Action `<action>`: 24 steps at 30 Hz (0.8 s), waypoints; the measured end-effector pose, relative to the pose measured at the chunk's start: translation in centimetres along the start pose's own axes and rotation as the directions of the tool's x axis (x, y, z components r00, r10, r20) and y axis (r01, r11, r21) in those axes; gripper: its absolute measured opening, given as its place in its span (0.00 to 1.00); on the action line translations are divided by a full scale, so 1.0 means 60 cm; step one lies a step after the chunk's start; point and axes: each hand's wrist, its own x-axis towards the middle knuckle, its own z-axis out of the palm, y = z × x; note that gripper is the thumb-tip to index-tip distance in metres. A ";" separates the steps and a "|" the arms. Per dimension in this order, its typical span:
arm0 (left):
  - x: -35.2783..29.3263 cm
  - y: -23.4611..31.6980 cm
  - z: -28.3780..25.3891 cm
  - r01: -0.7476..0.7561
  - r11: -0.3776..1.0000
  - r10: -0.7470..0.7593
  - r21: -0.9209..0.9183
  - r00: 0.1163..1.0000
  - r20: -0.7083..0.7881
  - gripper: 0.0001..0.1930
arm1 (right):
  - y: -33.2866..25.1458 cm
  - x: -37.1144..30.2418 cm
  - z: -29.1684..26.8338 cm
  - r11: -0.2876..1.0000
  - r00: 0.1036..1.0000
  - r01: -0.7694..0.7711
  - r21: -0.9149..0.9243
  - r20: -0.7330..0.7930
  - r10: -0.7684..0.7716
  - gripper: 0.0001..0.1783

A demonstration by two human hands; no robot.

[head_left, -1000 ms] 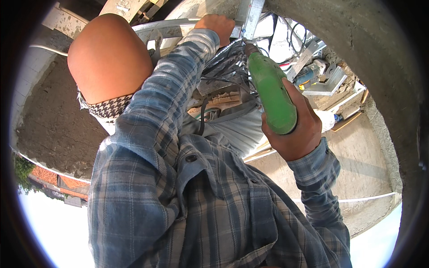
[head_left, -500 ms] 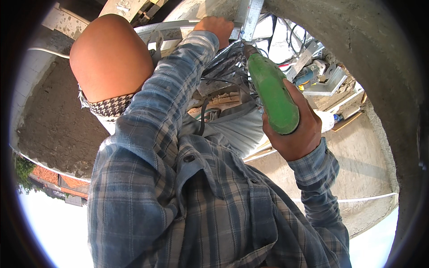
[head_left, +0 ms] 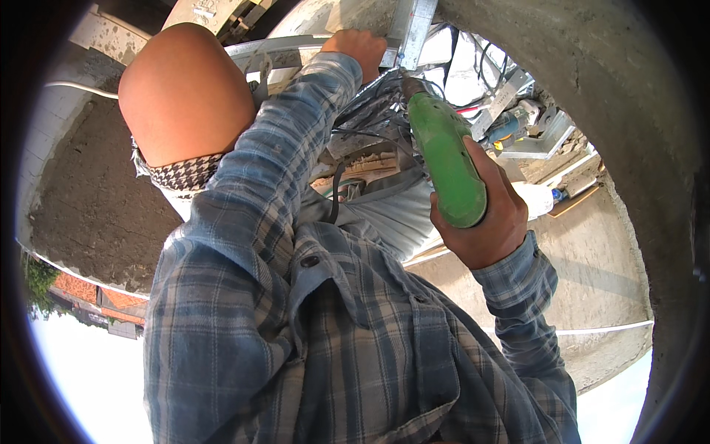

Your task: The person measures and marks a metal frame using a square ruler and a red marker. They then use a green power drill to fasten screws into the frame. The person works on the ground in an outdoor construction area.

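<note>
My right hand (head_left: 492, 222) is wrapped round the body of a green power drill (head_left: 446, 159). The drill slants up and to the left, its chuck end close to the lower end of an upright metal channel (head_left: 419, 33). Whether the bit touches the metal is too small to tell. My left hand (head_left: 357, 50) is closed over a long metal rail (head_left: 296, 46), just left of where that rail meets the upright channel. The fingertips on its far side are hidden.
Dark cables and crumpled foil (head_left: 370, 103) lie below the joint. At the right are metal offcuts (head_left: 543, 140) and a blue-grey power tool (head_left: 506, 126). A curved concrete wall (head_left: 592, 89) rises on the right, and a rough concrete surface (head_left: 89, 192) lies at the left.
The drill's rear end and my right hand have shifted slightly left and down. My left hand stays in the same place on the rail.
</note>
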 end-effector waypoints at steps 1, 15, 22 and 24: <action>0.001 -0.001 0.002 -0.001 1.000 0.001 -0.002 1.000 0.001 0.13 | -0.001 0.002 -0.003 1.000 1.000 0.001 -0.010 0.005 -0.001 0.44; 0.007 -0.004 0.013 -0.009 1.000 0.008 -0.027 1.000 -0.019 0.12 | 0.013 0.025 -0.003 1.000 1.000 0.005 0.003 0.017 -0.005 0.43; 0.006 -0.005 0.005 -0.005 0.999 0.005 -0.036 1.000 -0.002 0.11 | 0.014 0.032 0.001 0.999 0.999 0.030 -0.032 0.036 -0.029 0.43; 0.009 -0.007 0.005 -0.036 0.999 0.036 0.004 0.999 0.022 0.12 | 0.008 0.030 -0.002 0.988 0.994 0.073 -0.137 0.085 -0.062 0.41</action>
